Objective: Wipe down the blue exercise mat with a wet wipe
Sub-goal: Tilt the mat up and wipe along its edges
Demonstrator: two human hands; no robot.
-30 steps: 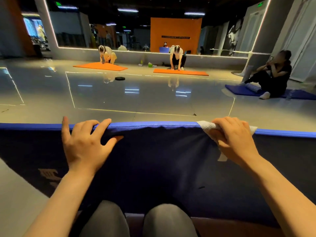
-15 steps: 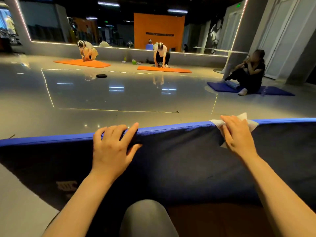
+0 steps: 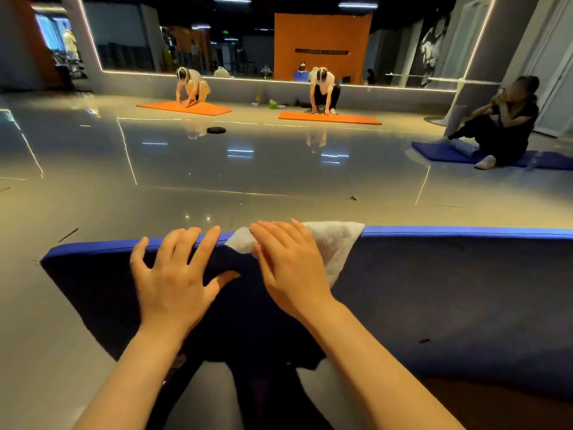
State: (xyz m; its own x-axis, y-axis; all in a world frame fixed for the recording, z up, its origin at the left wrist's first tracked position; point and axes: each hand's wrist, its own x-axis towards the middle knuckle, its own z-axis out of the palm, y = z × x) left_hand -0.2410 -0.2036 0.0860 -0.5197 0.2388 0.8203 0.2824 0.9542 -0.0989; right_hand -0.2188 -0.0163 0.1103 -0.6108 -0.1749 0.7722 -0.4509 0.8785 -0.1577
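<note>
The blue exercise mat (image 3: 434, 290) stands on edge in front of me, its bright blue top rim running left to right. My left hand (image 3: 173, 280) rests flat on the mat, fingers reaching over the top rim near the mat's left end. My right hand (image 3: 288, 268) lies flat with straight fingers on a white wet wipe (image 3: 335, 243), pressing it against the mat's face at the rim. The wipe sticks out to the right of and above my fingers. My two hands lie close together. My knees show below the mat.
Glossy grey floor (image 3: 217, 169) stretches ahead. Two people kneel on orange mats (image 3: 328, 118) by the far wall. A person sits on a blue mat (image 3: 440, 152) at right. A small black disc (image 3: 216, 129) lies on the floor in the middle distance.
My right hand has slid the wipe leftward along the mat's top rim until it sits right beside my left hand. The mat's left end has come into view as the camera turned.
</note>
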